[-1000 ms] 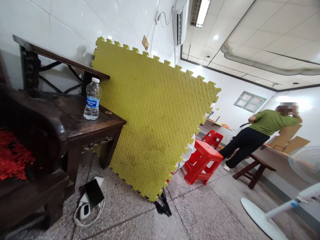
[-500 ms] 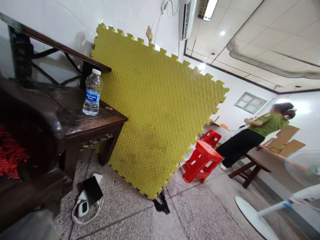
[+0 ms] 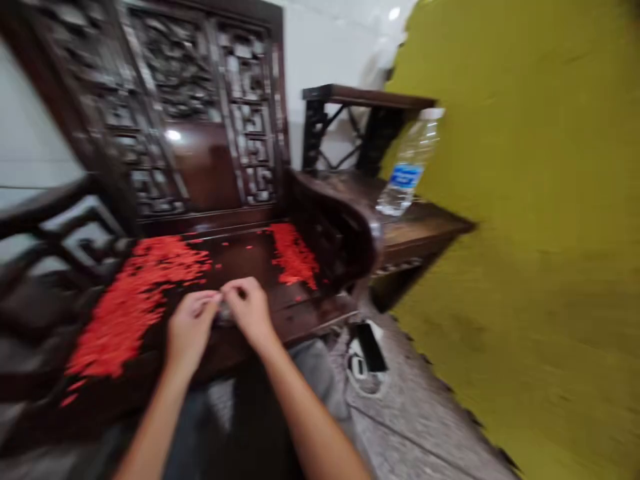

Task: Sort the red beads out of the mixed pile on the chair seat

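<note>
Your left hand point(image 3: 190, 330) and right hand point(image 3: 247, 310) sit close together, both curled, with the fingertips pinched inward over the seat of a carved dark wooden chair point(image 3: 200, 113). Between them is a small pale object point(image 3: 225, 312), mostly hidden by your fingers point(image 3: 213, 298) and softened by blur. You can't tell what it is, or whether either hand is actually gripping it.

Small red bits point(image 3: 133, 300) lie in a wide drift just left of your left hand, and a second patch point(image 3: 293, 253) lies ahead of your right hand. More are scattered singly across the dark seat, but they are too blurred to make out their shape.

Open seat stretches ahead of your hands, up to the chair's back. To the right, a curved armrest point(image 3: 335, 227) bounds it. The seat's front edge runs just beyond your wrists, with grey cloth point(image 3: 320, 373) below.

Farther right, past the armrest, a plastic water bottle point(image 3: 407, 167) stands on a side table point(image 3: 425, 230) against a yellow-green foam mat point(image 3: 525, 233). The bottle's blue label point(image 3: 405, 176) is too blurred to read.
</note>
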Demonstrator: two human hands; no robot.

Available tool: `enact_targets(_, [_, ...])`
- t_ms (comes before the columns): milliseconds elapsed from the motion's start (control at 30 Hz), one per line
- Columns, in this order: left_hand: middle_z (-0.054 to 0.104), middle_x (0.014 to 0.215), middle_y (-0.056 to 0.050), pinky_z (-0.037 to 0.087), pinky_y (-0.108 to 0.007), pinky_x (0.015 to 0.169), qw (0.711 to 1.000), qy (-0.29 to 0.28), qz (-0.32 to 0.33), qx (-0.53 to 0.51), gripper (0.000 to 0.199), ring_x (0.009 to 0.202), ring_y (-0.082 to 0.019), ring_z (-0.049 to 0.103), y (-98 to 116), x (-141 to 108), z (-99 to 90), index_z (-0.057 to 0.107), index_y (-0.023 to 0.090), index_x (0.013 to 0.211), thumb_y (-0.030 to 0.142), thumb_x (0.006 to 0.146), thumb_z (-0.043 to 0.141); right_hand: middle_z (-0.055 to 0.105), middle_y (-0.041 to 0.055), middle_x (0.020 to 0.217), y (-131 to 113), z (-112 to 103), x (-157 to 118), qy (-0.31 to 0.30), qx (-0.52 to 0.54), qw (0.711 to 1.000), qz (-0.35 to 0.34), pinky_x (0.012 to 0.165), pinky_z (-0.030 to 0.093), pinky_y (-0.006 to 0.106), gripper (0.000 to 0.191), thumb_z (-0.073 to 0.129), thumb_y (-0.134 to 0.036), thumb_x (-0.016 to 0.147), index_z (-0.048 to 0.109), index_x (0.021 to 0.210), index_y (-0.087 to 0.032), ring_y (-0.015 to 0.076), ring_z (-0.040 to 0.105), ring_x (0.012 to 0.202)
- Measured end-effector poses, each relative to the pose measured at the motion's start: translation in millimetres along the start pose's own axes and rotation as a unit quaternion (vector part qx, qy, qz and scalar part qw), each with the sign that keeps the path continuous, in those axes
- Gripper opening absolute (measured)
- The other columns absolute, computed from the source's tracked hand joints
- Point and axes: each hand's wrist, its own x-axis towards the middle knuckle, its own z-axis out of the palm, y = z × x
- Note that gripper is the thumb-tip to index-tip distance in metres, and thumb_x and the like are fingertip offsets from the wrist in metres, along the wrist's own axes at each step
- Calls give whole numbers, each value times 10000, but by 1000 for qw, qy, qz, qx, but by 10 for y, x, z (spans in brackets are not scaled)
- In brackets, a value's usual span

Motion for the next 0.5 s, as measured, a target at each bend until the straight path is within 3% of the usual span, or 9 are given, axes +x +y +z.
enact_targets(33, [724, 996, -70, 586, -361, 853, 1000, -1, -13, -19, 320, 904, -201, 703, -59, 3, -181, 680, 160, 1052, 441, 900, 707, 693, 25, 963, 20, 122, -7, 26, 21, 999, -12, 918, 504, 333, 107, 635, -255, 908, 730, 873, -220, 197, 642, 979])
enact_targets(100, [741, 947, -64, 577, -329, 854, 995, -21, -37, -89, 305, 898, -206, 717, -120, -2, -313, 690, 180, 980, 442, 836, 754, 695, 19, 910, 87, 187, -2, 14, 48, 999, -23, 863, 500, 298, 108, 641, -268, 868, 737, 849, -224, 187, 647, 913])
enact_targets(267, [761, 940, -67, 573, -318, 841, 979, -57, -71, -183, 288, 882, -212, 732, -51, -37, -185, 708, 178, 969, 407, 812, 784, 716, 27, 892, 222, 81, 5, 5, 129, 991, 30, 783, 512, 287, 177, 670, -362, 844, 747, 869, -204, 187, 645, 839])
enact_targets(500, [771, 956, -61, 572, -309, 858, 971, -75, -81, -210, 254, 877, -199, 738, 8, -86, -234, 709, 170, 996, 376, 856, 758, 695, 45, 967, 201, 100, -29, 19, 147, 988, 32, 833, 514, 301, 175, 729, -382, 819, 769, 848, -214, 202, 635, 939])
